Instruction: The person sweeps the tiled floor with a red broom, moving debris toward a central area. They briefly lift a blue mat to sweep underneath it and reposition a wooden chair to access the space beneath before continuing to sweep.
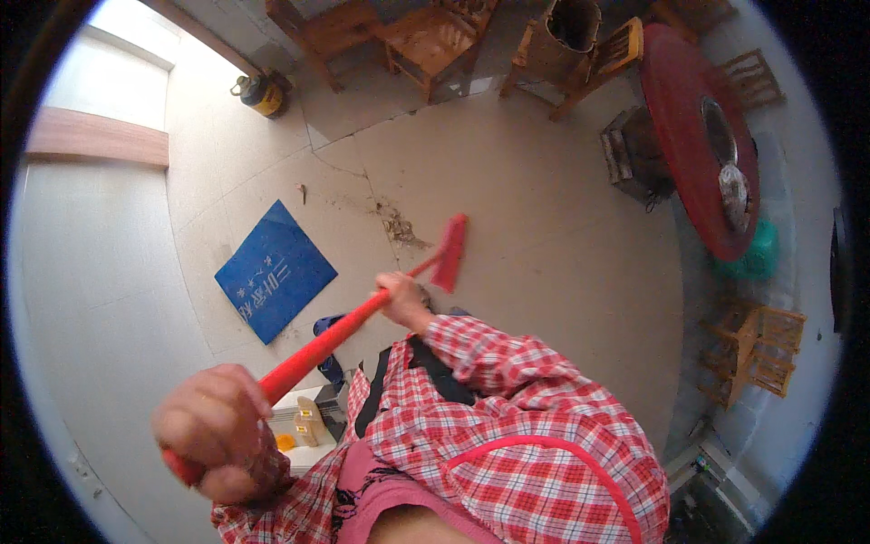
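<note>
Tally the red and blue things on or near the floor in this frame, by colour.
Red: 2 – the broom, gripped by the left hand and right hand, and the round table.
Blue: 1 – the flat sign lying on the floor.
Total: 3

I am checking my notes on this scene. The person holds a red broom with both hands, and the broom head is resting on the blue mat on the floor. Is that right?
Not quite. In the head view, both hands, left and right, do hold the red broom, but its head is not on the blue mat. It is on the bare floor to the right of the mat, next to a small pile of dirt.
</note>
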`<state>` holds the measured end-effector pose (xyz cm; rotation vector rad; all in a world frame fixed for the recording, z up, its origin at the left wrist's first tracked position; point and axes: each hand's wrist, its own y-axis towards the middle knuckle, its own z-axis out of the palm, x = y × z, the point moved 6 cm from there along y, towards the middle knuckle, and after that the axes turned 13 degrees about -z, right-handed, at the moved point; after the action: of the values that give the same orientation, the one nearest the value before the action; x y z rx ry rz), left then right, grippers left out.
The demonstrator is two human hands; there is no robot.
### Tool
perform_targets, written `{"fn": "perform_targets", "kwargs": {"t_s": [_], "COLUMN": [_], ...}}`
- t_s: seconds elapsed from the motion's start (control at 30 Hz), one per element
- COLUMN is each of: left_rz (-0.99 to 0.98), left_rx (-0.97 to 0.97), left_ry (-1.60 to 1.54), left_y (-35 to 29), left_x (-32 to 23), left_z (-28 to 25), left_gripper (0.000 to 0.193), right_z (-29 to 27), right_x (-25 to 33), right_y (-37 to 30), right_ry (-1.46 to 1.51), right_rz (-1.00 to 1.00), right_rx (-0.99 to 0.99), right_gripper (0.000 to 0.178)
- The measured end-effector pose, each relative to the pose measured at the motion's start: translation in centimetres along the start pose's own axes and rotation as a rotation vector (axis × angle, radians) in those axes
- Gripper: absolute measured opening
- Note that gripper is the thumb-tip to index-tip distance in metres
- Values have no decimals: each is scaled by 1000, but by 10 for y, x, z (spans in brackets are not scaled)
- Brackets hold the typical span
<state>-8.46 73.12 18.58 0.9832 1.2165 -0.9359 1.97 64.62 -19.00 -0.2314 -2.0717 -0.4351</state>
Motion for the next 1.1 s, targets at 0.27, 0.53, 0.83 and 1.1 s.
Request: {"fn": "perform_targets", "kwargs": {"t_s": [0.27, 0.53, 0.83, 1.1], "left_rz": [166, 268, -209, 53], "left_rx": [102, -271, -2, 45], "left_ry": [203, -66, -72, 165], "left_y": [44, 121, 356, 446], "left_x": [-30, 30, 209, 142], "left_z": [14, 12, 112, 126], "left_gripper": [30, 24, 13, 17], "right_z": [-2, -235, -450, -466], "right_x": [34, -43, -294, -306], "right_y": [95, 101, 85, 145], "right_ry": [98, -324, -754, -520], "right_rz": [-172, -136, 201, -4], "right_rx": [-225, -333, -400, -110], "right_gripper": [24, 22, 16, 23]}}
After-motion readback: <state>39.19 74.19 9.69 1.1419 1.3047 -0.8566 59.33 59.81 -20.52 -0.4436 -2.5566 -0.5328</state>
